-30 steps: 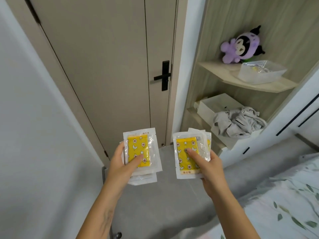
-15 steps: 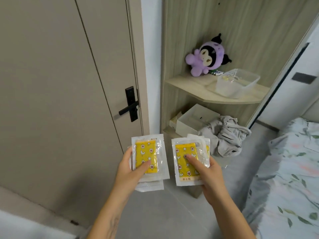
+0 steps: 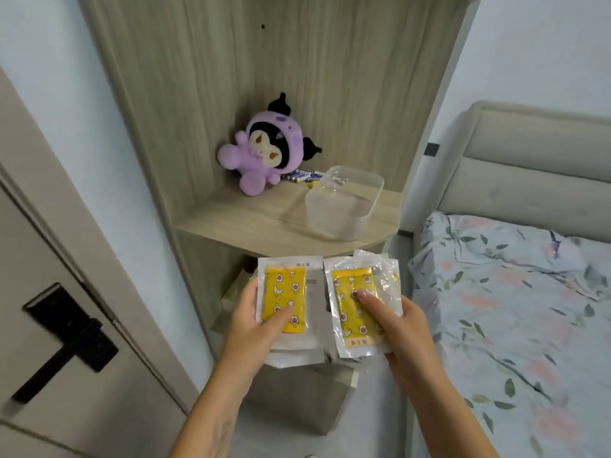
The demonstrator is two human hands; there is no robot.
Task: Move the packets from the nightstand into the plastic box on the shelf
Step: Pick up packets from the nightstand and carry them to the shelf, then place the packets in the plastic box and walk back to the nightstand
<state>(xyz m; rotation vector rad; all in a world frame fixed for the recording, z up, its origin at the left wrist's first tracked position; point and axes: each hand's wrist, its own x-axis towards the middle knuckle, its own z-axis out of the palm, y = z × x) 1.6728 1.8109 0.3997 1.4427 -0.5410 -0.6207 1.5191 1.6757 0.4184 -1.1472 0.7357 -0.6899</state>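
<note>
Head view, looking down at a corner shelf unit beside a bed. The left hand [image 3: 256, 328] holds a small stack of clear packets [image 3: 287, 300], thumb pressed on the yellow star-and-moon sachet of the top one, fingers hidden beneath the stack. The right hand [image 3: 401, 328] holds a second stack of packets [image 3: 358, 304] in the same manner, thumb laid across the yellow sachet, further packets fanned out behind the top one. Both stacks are held side by side, almost touching, in front of and below the edge of the wooden shelf [image 3: 251, 223]. On the shelf stands the clear plastic box [image 3: 344, 201], open-topped, near the shelf's right front edge. Behind it to the left sits a purple plush toy [image 3: 267, 150], with several batteries [image 3: 302, 176] lying between toy and box. A door with a black handle [image 3: 66, 338] occupies the left; the bed [image 3: 515, 292] with floral bedding lies to the right.
</note>
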